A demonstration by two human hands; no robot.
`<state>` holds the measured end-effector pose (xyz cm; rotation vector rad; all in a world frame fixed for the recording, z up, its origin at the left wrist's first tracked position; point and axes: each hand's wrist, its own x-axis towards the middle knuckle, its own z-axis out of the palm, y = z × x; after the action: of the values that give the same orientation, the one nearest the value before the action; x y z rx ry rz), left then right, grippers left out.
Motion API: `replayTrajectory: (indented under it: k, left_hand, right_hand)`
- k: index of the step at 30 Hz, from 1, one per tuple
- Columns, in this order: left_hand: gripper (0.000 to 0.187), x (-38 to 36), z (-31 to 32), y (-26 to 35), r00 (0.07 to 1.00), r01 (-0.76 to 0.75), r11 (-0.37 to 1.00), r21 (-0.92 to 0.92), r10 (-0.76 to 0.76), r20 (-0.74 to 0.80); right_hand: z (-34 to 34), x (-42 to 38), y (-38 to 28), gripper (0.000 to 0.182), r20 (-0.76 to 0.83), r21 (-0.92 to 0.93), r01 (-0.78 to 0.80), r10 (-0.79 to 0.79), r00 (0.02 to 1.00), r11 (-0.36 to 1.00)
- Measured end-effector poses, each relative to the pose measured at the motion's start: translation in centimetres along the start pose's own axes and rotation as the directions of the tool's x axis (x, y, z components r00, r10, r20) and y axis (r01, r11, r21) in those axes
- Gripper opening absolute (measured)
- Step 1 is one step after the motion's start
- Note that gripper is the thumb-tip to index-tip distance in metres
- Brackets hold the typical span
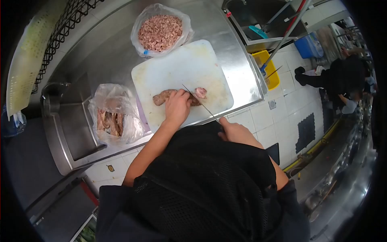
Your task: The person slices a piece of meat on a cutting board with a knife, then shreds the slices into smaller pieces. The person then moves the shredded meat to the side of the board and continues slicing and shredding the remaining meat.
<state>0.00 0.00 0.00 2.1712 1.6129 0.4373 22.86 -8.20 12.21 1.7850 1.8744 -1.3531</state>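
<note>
A long brown piece of meat [161, 98] lies across the lower part of a white cutting board [173, 72]. My left hand [177, 105] presses down on it from above, fingers curled over its middle. My right hand [234, 131] is closed around the handle of a knife [206, 108]. Its thin blade slants up and left over the meat's right end, close beside my left fingertips. Just past the blade sits a small pinkish cut piece [200, 92] on the board.
A clear bag of chopped meat [160, 33] stands behind the board. To the left, another plastic bag [131, 125] holds larger brown meat pieces beside a steel sink [76, 129]. A yellow mop bucket [274, 76] stands on the tiled floor. Another person [346, 78] is at far right.
</note>
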Motion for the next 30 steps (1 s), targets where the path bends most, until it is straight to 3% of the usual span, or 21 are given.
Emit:
replayTrajectory:
  k: [2,3,5,9,10,12,17,18,19,21,22,23,24,26,27,30]
  left_hand:
    - [0.017,-0.7,0.0,0.4,1.000,-0.003,0.999,-0.041,0.005,0.029]
    - [0.017,1.4,-1.2,-1.7,1.000,-0.029,1.000,0.008,0.029,-0.009]
    - [0.015,1.2,-0.5,-0.6,1.000,-0.011,0.998,-0.063,0.012,0.019]
    - [0.014,1.3,0.3,-1.6,0.996,-0.091,0.989,-0.121,0.087,-0.038]
    - [0.014,1.5,0.5,-1.9,0.994,-0.107,0.988,-0.115,0.103,-0.044]
    - [0.015,1.1,0.0,-1.0,0.995,-0.095,0.986,-0.134,0.092,-0.026]
    - [0.018,0.9,0.4,-1.3,0.997,-0.078,0.988,-0.135,0.079,0.004]
    - [0.017,0.9,0.4,-1.4,0.995,-0.097,0.989,-0.111,0.099,0.014]
    - [0.015,0.7,0.6,-1.5,0.992,-0.125,0.988,-0.095,0.125,-0.014]
    - [0.013,0.4,0.1,-1.0,0.992,-0.123,0.990,-0.064,0.121,-0.028]
    - [0.014,0.4,0.0,-1.0,0.994,-0.113,0.992,-0.052,0.112,-0.011]
    - [0.015,0.4,-0.3,-0.7,0.997,-0.077,0.994,-0.083,0.077,0.000]
    - [0.016,0.4,-0.4,-0.3,0.999,-0.044,0.992,-0.119,0.045,0.011]
    - [0.016,0.3,-0.1,-0.1,0.999,-0.032,0.995,-0.096,0.031,-0.012]
    - [0.016,0.3,-0.1,-0.4,0.999,-0.045,0.995,-0.090,0.043,-0.023]
    - [0.015,0.2,-0.3,-0.1,0.997,-0.050,0.998,-0.047,0.048,-0.054]
  right_hand:
    - [1.6,1.2,-0.2,0.032,-0.196,-0.014,0.102,-0.103,0.975,0.995]
    - [2.6,6.1,-0.8,0.032,-0.243,-0.010,0.149,-0.147,0.959,0.989]
    - [4.5,9.0,1.0,0.030,-0.389,0.058,0.275,-0.232,0.891,0.960]
    - [1.2,4.5,1.4,0.032,-0.260,0.046,0.251,-0.231,0.938,0.967]
    - [0.4,2.9,1.5,0.034,-0.174,0.074,0.162,-0.147,0.974,0.984]
    - [1.5,2.0,2.9,0.033,-0.154,0.184,0.179,-0.151,0.976,0.967]
    - [6.4,9.2,4.4,0.032,-0.344,0.184,0.259,-0.185,0.921,0.948]
    - [6.4,9.6,4.3,0.030,-0.342,0.180,0.173,-0.103,0.934,0.968]
    - [6.7,10.2,5.4,0.031,-0.413,0.213,0.301,-0.193,0.890,0.930]
    - [6.5,11.6,7.2,0.035,-0.385,0.233,0.334,-0.229,0.894,0.913]
    - [3.2,9.8,5.3,0.037,-0.120,0.456,0.111,-0.062,0.991,0.883]
    - [2.1,9.4,5.3,0.039,-0.032,0.518,0.047,-0.036,0.999,0.854]
    - [1.9,9.3,5.5,0.038,-0.035,0.517,0.029,-0.012,0.999,0.856]
    - [2.8,7.6,4.8,0.030,-0.358,0.105,0.313,-0.258,0.897,0.944]
    - [2.5,6.3,3.5,0.030,-0.354,0.117,0.336,-0.277,0.893,0.935]
    - [2.8,3.7,1.6,0.028,-0.237,0.093,0.180,-0.154,0.959,0.979]
